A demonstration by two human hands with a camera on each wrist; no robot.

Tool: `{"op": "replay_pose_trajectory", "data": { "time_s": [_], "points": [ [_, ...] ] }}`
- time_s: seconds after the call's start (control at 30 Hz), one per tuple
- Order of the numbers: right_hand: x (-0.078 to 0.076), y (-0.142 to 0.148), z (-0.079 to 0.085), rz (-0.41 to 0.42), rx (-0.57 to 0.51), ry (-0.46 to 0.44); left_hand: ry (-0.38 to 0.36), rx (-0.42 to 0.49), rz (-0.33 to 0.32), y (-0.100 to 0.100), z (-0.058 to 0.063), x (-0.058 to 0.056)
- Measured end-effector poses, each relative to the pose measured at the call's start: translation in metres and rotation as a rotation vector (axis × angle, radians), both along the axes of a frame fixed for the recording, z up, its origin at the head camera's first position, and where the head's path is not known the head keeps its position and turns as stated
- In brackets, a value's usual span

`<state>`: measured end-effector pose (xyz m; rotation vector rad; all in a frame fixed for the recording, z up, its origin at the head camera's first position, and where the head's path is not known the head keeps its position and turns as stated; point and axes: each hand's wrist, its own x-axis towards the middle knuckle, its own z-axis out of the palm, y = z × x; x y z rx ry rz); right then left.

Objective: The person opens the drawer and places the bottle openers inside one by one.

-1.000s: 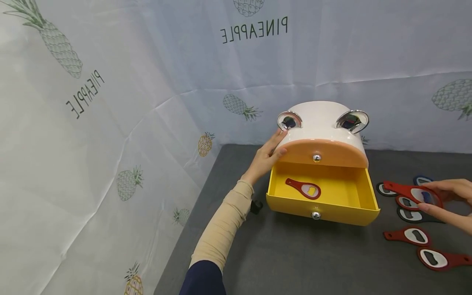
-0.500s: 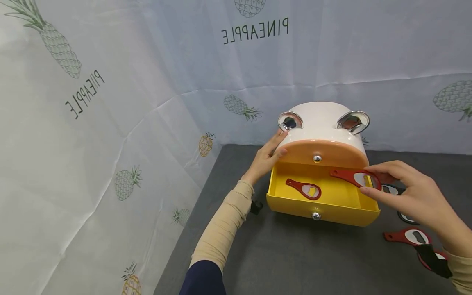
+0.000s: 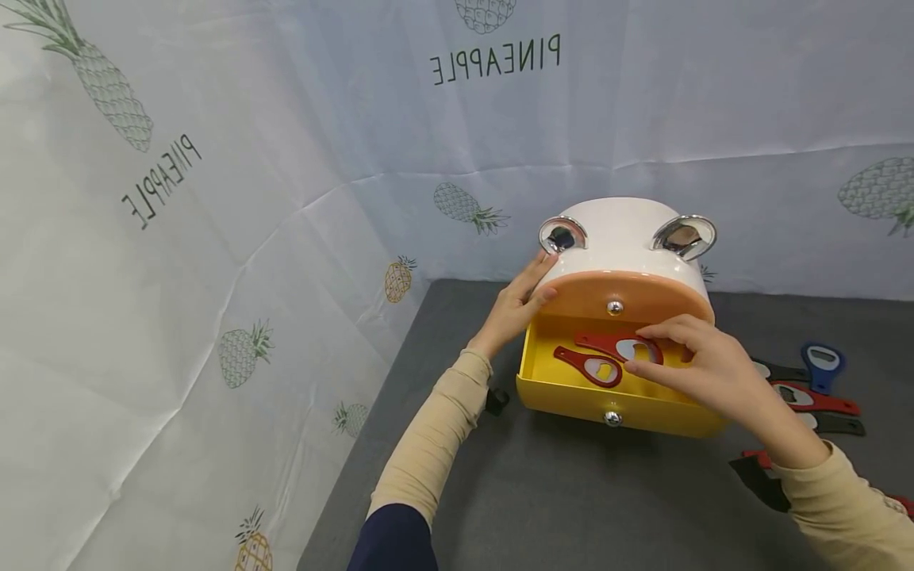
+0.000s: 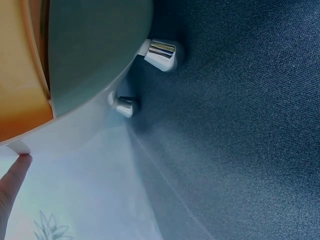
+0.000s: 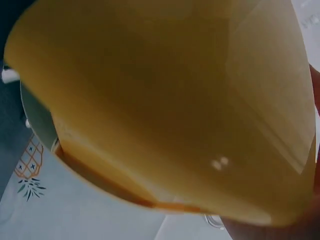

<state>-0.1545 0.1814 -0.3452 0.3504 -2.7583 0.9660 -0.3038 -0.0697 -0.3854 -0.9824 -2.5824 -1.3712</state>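
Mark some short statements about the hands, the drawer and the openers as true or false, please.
1. The yellow drawer is open. True.
2. The blue opener lies inside the drawer. False: the blue opener lies outside, to the right.
3. The right hand pinches a red bottle opener. True.
4. The left hand holds the blue opener. False: the left hand rests against the white cabinet.
5. A second red opener lies in the drawer. True.

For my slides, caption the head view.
Right hand pinching a flat red bottle opener at an open yellow drawer, left hand touching its rounded white cabinet.
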Motion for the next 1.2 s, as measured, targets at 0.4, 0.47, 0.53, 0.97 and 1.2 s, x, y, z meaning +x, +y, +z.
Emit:
{"op": "replay_pose_trajectory", "data": {
  "time_s": [0.4,0.47,0.53,0.97,1.2],
  "points": [
    [-0.016,-0.014,-0.005,0.132,0.155,-0.145,-0.014,0.027,-0.002,-0.002,-0.001,-0.001],
    [-0.02,-0.015,-0.006,0.144,0.165,-0.166,-0.024,0.024,-0.003,-0.002,0.001,0.0],
    [-0.024,-0.017,-0.008,0.145,0.179,-0.183,-0.036,0.024,-0.016,-0.002,0.008,0.006],
    [-0.035,-0.016,-0.018,0.174,0.292,-0.189,-0.028,0.018,-0.024,0.0,0.03,0.025],
    [-0.036,-0.017,-0.022,0.171,0.323,-0.169,-0.035,0.035,-0.008,0.001,0.005,0.004]
  ]
}}
